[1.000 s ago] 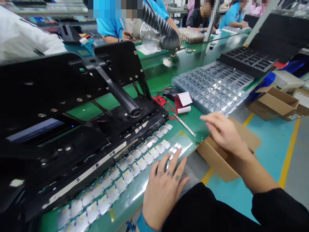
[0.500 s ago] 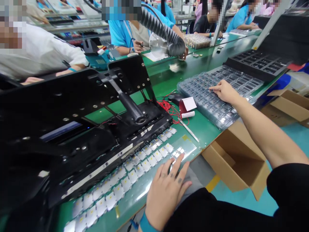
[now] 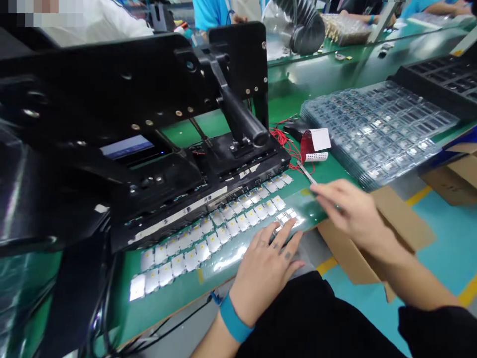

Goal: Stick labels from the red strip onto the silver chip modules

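My left hand (image 3: 266, 263), with a blue band at the wrist, rests palm down at the bench edge, fingers spread. Its fingertips touch or lie beside a small group of white-silver pieces (image 3: 286, 217) on a clear sheet; part of the group is hidden by the fingers. My right hand (image 3: 346, 214) is closed on the near end of metal tweezers (image 3: 306, 172), whose other end points at a tangle of red wires. Left of my hands, two rows of silver square plates with yellow dots (image 3: 203, 251) lie along a black fixture (image 3: 238, 179).
A stack of clear plastic trays (image 3: 376, 129) sits at the right, with a black tray (image 3: 443, 79) beyond. Red wires (image 3: 285, 141) and a white paper roll (image 3: 316, 156) lie behind the tweezers. An open cardboard box (image 3: 346, 253) stands below the bench edge. Co-workers sit opposite.
My right hand has left the clear trays, come back toward me and taken hold of the tweezers. My left hand stays by the small pieces. The view has tilted down.
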Motion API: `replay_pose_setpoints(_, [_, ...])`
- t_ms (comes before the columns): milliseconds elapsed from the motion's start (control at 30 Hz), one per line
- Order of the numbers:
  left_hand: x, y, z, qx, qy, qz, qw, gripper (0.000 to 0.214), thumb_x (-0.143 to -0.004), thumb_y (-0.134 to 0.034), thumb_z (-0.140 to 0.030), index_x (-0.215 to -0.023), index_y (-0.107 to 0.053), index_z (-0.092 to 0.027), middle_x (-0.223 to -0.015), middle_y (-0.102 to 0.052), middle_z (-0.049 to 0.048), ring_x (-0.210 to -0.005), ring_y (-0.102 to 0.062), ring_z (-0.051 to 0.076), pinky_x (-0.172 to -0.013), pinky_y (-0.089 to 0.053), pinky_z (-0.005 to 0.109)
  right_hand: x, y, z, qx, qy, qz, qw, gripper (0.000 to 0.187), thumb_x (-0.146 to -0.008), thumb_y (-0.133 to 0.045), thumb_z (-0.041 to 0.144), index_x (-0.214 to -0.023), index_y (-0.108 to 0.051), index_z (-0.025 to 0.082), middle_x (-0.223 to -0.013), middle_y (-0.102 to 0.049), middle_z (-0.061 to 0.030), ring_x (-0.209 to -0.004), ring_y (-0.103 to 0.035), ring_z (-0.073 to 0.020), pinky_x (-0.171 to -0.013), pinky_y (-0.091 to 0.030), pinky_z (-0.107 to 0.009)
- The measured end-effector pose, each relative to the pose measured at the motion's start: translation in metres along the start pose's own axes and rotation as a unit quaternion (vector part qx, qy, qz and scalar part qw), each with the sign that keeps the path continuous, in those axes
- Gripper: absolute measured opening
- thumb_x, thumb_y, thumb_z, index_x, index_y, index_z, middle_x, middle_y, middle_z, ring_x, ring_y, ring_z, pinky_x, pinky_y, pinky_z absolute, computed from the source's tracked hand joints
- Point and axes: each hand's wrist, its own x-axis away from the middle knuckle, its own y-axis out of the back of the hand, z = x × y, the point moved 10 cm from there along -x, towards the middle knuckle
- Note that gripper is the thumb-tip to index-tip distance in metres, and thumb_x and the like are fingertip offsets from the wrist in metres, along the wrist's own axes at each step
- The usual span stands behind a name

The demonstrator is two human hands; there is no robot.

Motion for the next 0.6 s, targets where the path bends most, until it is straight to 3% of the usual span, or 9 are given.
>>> replay_pose_setpoints(100, [0.011,0.003,0.004,0.002,0.014,0.002,1.000,0.052,-0.092,-0.065,-0.049,-0.138,-0.057,-0.024,-0.150,-0.054,0.0055,-0.123,-0.054,0.032,-0.099,-0.053,0.048,0.021,-0.033,0.038,-0.053,0.019,0.005,0.998,0.029,-0.100,-0.053,0.021,-0.128,-0.061,0.026,-0.099,-0.071,-0.0064,-0.086,-0.068,-0.0194,-0.075,-0.060,-0.036])
replay_pose_setpoints(233, [0.021,0.007,0.008,0.007,0.023,-0.008,1.000,0.048,-0.093,-0.065,-0.045,-0.134,-0.060,-0.023,-0.146,-0.058,0.0055,-0.119,-0.054,0.032,-0.098,-0.053,0.048,0.024,-0.059,0.041,-0.049,0.023,0.044,0.998,0.026,-0.101,-0.052,0.025,-0.125,-0.061,0.019,-0.099,-0.070,-0.0093,-0.088,-0.067,-0.0220,-0.078,-0.060,-0.040])
replay_pose_setpoints(467, [0.022,0.005,0.011,0.022,0.023,-0.029,0.999,0.041,-0.096,-0.061,-0.040,-0.132,-0.061,-0.021,-0.143,-0.060,0.0049,-0.118,-0.052,0.031,-0.097,-0.053,0.047,0.029,-0.070,0.039,-0.016,0.046,0.092,0.995,0.028,-0.101,-0.051,0.027,-0.124,-0.062,0.015,-0.103,-0.066,-0.0126,-0.092,-0.063,-0.0246,-0.079,-0.059,-0.044])
replay_pose_setpoints(600, [0.022,0.011,0.009,0.023,0.017,-0.041,0.999,0.037,-0.099,-0.055,-0.039,-0.131,-0.061,-0.021,-0.142,-0.060,0.0053,-0.120,-0.052,0.030,-0.097,-0.052,0.047,0.032,-0.064,0.041,-0.030,0.050,0.070,0.996,0.027,-0.100,-0.054,0.025,-0.125,-0.061,0.017,-0.108,-0.064,-0.0126,-0.097,-0.062,-0.0235,-0.084,-0.058,-0.043])
